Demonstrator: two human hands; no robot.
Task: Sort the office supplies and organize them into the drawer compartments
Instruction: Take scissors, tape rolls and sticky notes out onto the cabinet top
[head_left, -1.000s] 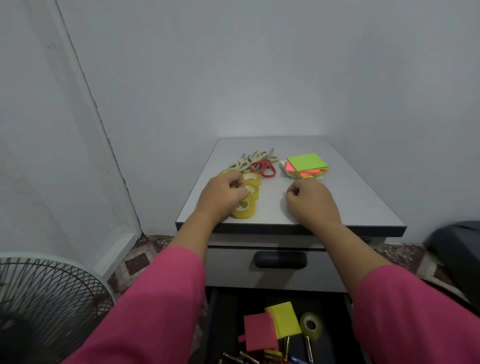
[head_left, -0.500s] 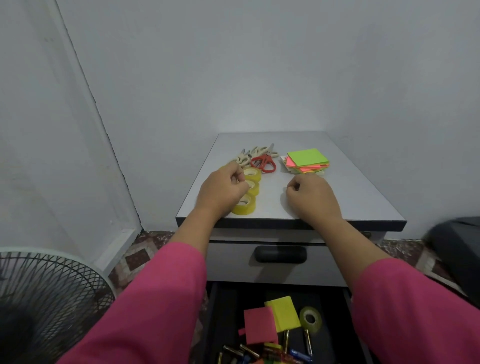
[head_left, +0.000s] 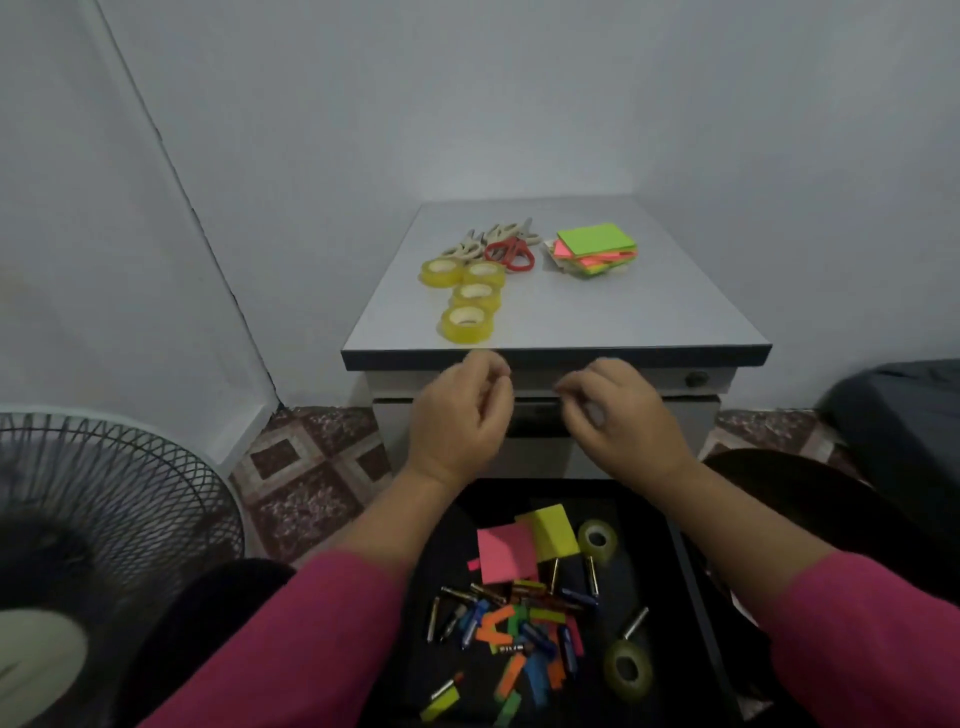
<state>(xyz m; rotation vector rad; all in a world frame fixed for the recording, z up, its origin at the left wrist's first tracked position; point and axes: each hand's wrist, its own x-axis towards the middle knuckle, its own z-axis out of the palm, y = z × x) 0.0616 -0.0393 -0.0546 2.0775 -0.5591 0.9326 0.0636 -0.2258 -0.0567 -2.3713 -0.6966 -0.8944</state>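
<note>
Head view: both hands hang in the air in front of the desk's (head_left: 571, 317) front edge, above the open drawer (head_left: 691, 587). The left hand (head_left: 460, 421) has its fingers loosely curled and holds nothing; the right hand (head_left: 621, 415) is the same, fingers loosely bent, nothing between them. Both arms wear pink sleeves (head_left: 311, 639).

On the desk top four yellow tape rolls (head_left: 467, 293) lie at the left, just in front of a heap of scissors (head_left: 493, 247), one pair with red handles. To the right of the scissors sits a stack of sticky notes (head_left: 595, 249), green on top.

In the black drawer lie a pink pad (head_left: 506, 553) overlapping a yellow pad (head_left: 553, 530), two more tape rolls (head_left: 597, 538), and a jumble of pens and coloured paper flags (head_left: 519, 629)

A fan (head_left: 98, 525) stands on the floor at the left
</note>
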